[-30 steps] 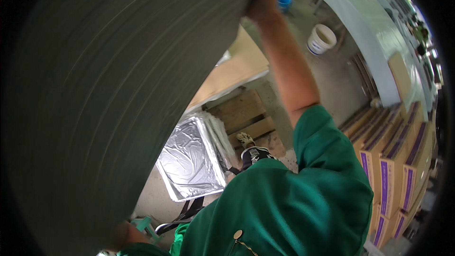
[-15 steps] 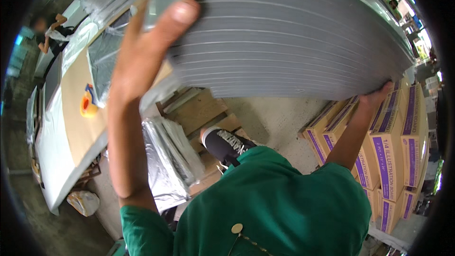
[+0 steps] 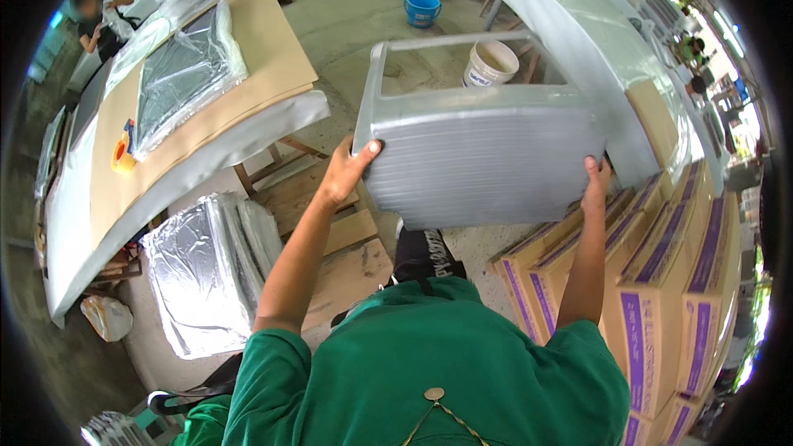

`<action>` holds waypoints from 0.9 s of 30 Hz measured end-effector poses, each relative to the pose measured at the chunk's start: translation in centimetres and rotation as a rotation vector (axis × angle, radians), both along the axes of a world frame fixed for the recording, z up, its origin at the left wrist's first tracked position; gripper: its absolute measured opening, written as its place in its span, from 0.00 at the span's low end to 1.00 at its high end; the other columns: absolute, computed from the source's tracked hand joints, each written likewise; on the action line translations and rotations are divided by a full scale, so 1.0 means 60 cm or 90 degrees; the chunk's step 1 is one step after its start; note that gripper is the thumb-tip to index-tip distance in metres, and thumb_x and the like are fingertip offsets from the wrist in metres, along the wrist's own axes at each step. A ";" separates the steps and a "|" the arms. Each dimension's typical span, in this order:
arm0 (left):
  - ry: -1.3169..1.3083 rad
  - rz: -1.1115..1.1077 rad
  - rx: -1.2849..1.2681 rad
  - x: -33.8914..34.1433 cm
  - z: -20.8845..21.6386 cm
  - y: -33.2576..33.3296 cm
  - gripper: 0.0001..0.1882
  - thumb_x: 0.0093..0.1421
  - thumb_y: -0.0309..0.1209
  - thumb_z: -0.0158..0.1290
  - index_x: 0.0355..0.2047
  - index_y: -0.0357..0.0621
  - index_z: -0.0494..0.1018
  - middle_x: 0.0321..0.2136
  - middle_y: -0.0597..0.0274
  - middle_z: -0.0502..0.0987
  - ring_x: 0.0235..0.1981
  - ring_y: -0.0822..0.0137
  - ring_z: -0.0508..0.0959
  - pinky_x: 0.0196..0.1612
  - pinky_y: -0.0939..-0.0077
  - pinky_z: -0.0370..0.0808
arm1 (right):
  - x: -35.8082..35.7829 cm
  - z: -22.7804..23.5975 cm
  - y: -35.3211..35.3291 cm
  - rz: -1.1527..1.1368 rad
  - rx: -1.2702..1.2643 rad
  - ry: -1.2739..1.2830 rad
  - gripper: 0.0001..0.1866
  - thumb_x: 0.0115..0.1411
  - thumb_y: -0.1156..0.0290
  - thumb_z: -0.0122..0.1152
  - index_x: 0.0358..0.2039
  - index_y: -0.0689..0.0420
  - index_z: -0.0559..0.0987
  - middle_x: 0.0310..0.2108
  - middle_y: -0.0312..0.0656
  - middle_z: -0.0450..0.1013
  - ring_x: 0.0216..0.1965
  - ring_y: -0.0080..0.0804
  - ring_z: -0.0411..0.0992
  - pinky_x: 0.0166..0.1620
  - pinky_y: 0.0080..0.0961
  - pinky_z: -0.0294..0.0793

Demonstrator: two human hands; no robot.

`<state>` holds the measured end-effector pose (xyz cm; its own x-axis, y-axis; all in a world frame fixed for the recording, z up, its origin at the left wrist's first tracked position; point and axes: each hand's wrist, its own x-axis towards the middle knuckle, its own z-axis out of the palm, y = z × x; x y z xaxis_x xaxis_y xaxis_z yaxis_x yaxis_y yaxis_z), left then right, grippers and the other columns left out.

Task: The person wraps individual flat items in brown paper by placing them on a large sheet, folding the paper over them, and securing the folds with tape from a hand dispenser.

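Between my hands I hold a grey frame-shaped piece (image 3: 479,165) in front of my body. A rectangular opening at its far side shows the floor through it. Its near side is a broad face with many parallel lines; whether it is one ribbed piece or a stack of frames, I cannot tell. My left hand (image 3: 349,172) grips the left edge, thumb on the near face and fingers mostly hidden behind. At the right edge, my right hand (image 3: 596,184) is closed the same way, thumb up.
Left is a table with cardboard (image 3: 273,41), a plastic-wrapped dark panel (image 3: 186,74) and a tape dispenser (image 3: 124,149). Below lie wrapped packs (image 3: 202,272) beside a wooden pallet (image 3: 351,260). Stacked cartons (image 3: 661,289) stand right; a white bucket (image 3: 493,62) and blue bucket (image 3: 422,10) ahead. A person works far left.
The grey piece has come down and away from the camera, both hands with it, and its opening now shows. My view has shifted, bringing the buckets and right-hand table into sight.
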<state>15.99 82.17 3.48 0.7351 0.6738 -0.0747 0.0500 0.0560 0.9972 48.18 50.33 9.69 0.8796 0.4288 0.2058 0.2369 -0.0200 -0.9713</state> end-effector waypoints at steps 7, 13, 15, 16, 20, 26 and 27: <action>0.102 0.218 -0.236 0.137 -0.267 0.083 0.49 0.46 0.61 0.53 0.50 0.23 0.58 0.44 0.40 0.68 0.45 0.57 0.69 0.49 0.67 0.66 | 0.216 -0.181 0.298 0.186 -0.196 0.020 0.36 0.43 0.48 0.64 0.39 0.71 0.72 0.34 0.47 0.71 0.35 0.32 0.68 0.40 0.26 0.66; -0.188 0.612 -0.774 0.267 -0.451 0.117 0.37 0.51 0.61 0.44 0.52 0.47 0.64 0.51 0.57 0.66 0.51 0.54 0.65 0.53 0.61 0.62 | 0.397 -0.392 0.668 0.489 -0.397 -0.012 0.32 0.44 0.47 0.62 0.36 0.66 0.76 0.31 0.44 0.73 0.32 0.27 0.69 0.38 0.24 0.67; -0.283 0.645 -0.785 0.273 -0.551 0.087 0.32 0.53 0.57 0.42 0.50 0.48 0.65 0.49 0.57 0.68 0.49 0.54 0.67 0.50 0.56 0.64 | 0.381 -0.407 0.814 0.596 -0.537 -0.073 0.32 0.44 0.46 0.63 0.39 0.63 0.76 0.33 0.43 0.74 0.34 0.27 0.70 0.39 0.24 0.67; -0.291 0.703 -0.810 0.305 -0.570 0.064 0.31 0.53 0.56 0.42 0.50 0.49 0.66 0.48 0.58 0.69 0.48 0.54 0.67 0.49 0.55 0.64 | 0.383 -0.425 0.857 0.624 -0.546 -0.063 0.32 0.46 0.47 0.62 0.43 0.62 0.74 0.37 0.45 0.73 0.38 0.31 0.70 0.42 0.25 0.67; -0.399 0.863 -0.869 0.436 -0.639 0.042 0.30 0.54 0.54 0.40 0.51 0.50 0.64 0.50 0.59 0.66 0.51 0.55 0.65 0.51 0.53 0.61 | 0.331 -0.430 0.960 0.711 -0.356 -0.204 0.32 0.50 0.52 0.60 0.52 0.56 0.67 0.50 0.50 0.66 0.51 0.40 0.64 0.53 0.31 0.61; -0.422 1.048 -0.972 0.460 -0.763 0.034 0.36 0.54 0.59 0.27 0.56 0.52 0.59 0.55 0.58 0.60 0.54 0.52 0.61 0.54 0.49 0.57 | 0.432 -0.361 0.697 0.861 -0.646 -0.365 0.29 0.52 0.61 0.59 0.55 0.49 0.65 0.56 0.47 0.60 0.58 0.45 0.56 0.58 0.39 0.55; -0.428 1.055 -0.955 0.442 -0.785 0.025 0.36 0.54 0.59 0.25 0.57 0.52 0.57 0.57 0.59 0.58 0.55 0.53 0.59 0.54 0.51 0.58 | 0.465 -0.346 0.630 0.824 -0.709 -0.266 0.29 0.52 0.61 0.59 0.55 0.50 0.65 0.55 0.49 0.61 0.58 0.46 0.56 0.58 0.38 0.54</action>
